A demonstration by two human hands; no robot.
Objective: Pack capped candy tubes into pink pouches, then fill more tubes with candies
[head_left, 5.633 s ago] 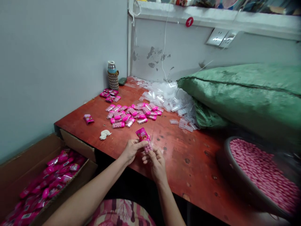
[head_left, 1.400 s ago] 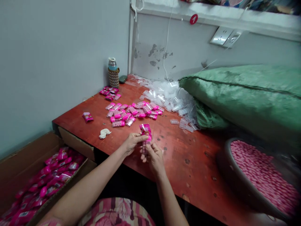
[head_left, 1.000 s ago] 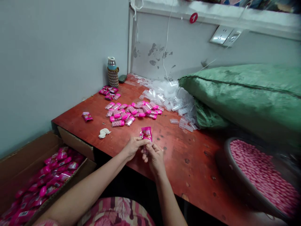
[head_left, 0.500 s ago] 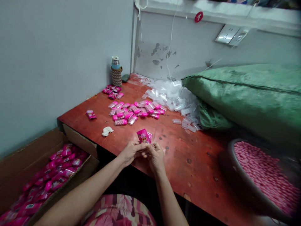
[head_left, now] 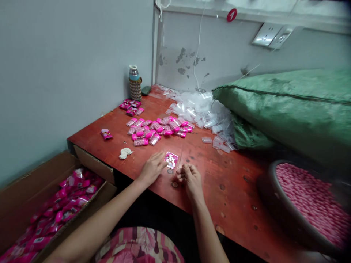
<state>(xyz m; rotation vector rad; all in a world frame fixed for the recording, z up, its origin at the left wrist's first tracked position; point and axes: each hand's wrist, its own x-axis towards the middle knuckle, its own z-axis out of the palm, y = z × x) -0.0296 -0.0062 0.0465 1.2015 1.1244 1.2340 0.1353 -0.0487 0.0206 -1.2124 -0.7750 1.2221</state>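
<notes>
My left hand point(head_left: 153, 168) lies with fingers stretched out over the red table, its tips beside a flat, shiny pink printed packet point(head_left: 172, 160). To the right of that packet is my right hand point(head_left: 192, 179), fingers curled in and thumb pressed against them. Whatever it may hold is hidden. Beyond both hands lies a cluster of small clear bottles with pink caps point(head_left: 156, 128), filled with pink beads. A crumpled white cloth or tissue point(head_left: 125, 153) rests left of my left hand.
A box point(head_left: 108, 171) of pink-wrapped bottles stands at lower left. Clear empty containers point(head_left: 208, 120) heap near a green sack point(head_left: 287, 98). A dark basin point(head_left: 274, 193) of pink beads stands at right. A flask point(head_left: 135, 86) stands at the back.
Both hands held a pink printed packet together; now they have moved apart. The left has flattened out toward the table, the right has drawn to the right, and that packet is out of sight.
</notes>
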